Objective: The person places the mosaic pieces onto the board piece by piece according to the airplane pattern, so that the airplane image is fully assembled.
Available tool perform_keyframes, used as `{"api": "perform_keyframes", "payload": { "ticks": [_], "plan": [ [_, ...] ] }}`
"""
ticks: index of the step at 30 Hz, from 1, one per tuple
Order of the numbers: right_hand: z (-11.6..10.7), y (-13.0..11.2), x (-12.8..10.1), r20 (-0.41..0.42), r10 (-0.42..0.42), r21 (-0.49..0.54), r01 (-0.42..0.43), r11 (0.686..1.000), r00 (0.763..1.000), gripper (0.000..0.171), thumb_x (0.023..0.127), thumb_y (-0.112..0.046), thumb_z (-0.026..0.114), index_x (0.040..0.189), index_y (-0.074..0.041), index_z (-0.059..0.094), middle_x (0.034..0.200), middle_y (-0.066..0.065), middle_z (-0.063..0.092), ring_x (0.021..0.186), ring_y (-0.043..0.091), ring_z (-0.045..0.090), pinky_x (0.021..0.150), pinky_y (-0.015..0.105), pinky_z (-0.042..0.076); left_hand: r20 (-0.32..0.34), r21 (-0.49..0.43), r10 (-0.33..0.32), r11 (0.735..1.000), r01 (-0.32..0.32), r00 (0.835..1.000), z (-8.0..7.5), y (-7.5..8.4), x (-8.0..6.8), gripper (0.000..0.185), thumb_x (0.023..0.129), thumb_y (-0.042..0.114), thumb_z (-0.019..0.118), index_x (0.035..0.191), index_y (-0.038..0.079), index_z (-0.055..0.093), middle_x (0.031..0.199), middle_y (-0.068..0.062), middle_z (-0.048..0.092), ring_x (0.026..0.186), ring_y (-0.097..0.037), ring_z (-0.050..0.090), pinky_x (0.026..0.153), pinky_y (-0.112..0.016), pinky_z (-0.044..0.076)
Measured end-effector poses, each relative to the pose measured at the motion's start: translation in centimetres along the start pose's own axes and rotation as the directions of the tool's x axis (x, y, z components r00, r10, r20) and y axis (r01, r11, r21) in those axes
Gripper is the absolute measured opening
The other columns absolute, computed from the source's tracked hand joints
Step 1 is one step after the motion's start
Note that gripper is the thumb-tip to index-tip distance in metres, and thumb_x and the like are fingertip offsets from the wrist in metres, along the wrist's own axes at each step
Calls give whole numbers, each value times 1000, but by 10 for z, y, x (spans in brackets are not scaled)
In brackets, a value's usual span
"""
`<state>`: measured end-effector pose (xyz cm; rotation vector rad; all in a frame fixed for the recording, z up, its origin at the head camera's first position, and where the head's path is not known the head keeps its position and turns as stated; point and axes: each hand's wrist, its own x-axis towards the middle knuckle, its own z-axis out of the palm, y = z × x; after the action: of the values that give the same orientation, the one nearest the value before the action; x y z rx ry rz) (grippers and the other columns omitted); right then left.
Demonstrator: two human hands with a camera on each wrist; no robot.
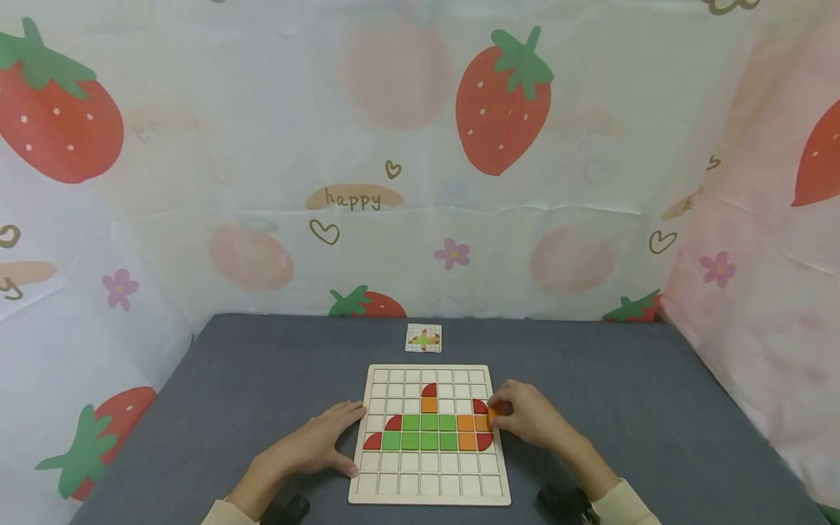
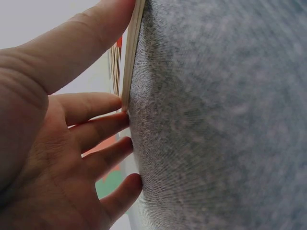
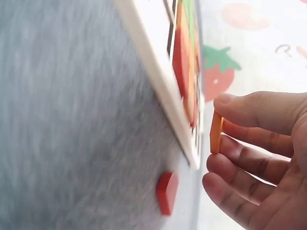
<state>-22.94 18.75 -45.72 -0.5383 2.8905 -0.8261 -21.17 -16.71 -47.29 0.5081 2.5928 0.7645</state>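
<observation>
Where the right hand (image 1: 528, 417) meets the right edge of the puzzle board (image 1: 429, 488), its thumb and forefinger pinch a small orange tile (image 3: 216, 132) on edge. The tile is thin, flat and plain orange; in the right wrist view it stands nearly upright between the fingers (image 3: 249, 111), just beside the board's rim and above the tabletop (image 1: 262, 372). From the head view only a sliver of it shows by the fingertips, next to the orange squares already seated in the board.

The board is pale wood, cut into a grid of square cells. A pattern fills its middle rows: green squares in two rows, orange squares to the right and one above, red quarter-round pieces at the ends and top. A small pattern card (image 1: 424, 337) lies on the tabletop just beyond the board's far edge; its print is too small to read in detail.

The left hand (image 1: 315, 443) rests flat on the grey tabletop against the board's left edge, fingers (image 2: 96, 129) straight and slightly spread, thumb along the rim, holding nothing.

A loose red piece (image 3: 167, 192) lies on the tabletop beside the board's rim in the right wrist view; its outline is blurred, and the right hand hides it in the head view. Both forearms are cut off by the lower frame edge.
</observation>
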Motion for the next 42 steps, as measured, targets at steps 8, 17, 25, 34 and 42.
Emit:
{"api": "perform_keyframes", "payload": {
  "ticks": [8,17,25,34,42],
  "plan": [
    [-2,-21,-7,-10,-72,43,72,996,997,25,76,-16,70,99,-6,69,89,-4,58,77,12,52,62,20,43,2,3,-6,1000,6,1000,0,0,0,95,60,37,79,140,12,34,146,-10,31,137,-32,23,103,-60,24],
    [13,-39,-9,39,-185,39,183,982,982,22,78,-18,69,98,-8,69,88,-5,58,76,8,52,63,18,44,-5,8,0,1000,0,1000,-1,-1,0,95,60,37,79,140,11,33,146,-11,31,137,-33,23,103,-61,22],
    [28,-58,-6,52,-244,7,244,970,968,21,76,-20,71,95,-11,70,84,-8,57,73,3,48,64,16,41,-2,2,4,1000,-4,1000,-1,-1,-1,95,61,37,79,140,12,33,147,-10,30,137,-32,22,103,-60,23],
    [42,-74,-3,142,-242,-54,252,966,960,18,76,-23,70,92,-15,70,84,-11,56,74,1,47,64,15,42,-11,1,7,1000,-7,1000,-1,1,-2,95,60,37,79,140,11,34,146,-10,31,137,-32,23,102,-61,22],
    [53,-81,-2,160,-271,-116,291,950,949,16,74,-23,72,88,-16,70,80,-11,54,68,0,43,61,13,38,-7,15,-17,1000,17,1000,0,1,0,96,59,40,79,140,12,35,146,-9,32,137,-32,23,102,-61,23]
  ]
}}
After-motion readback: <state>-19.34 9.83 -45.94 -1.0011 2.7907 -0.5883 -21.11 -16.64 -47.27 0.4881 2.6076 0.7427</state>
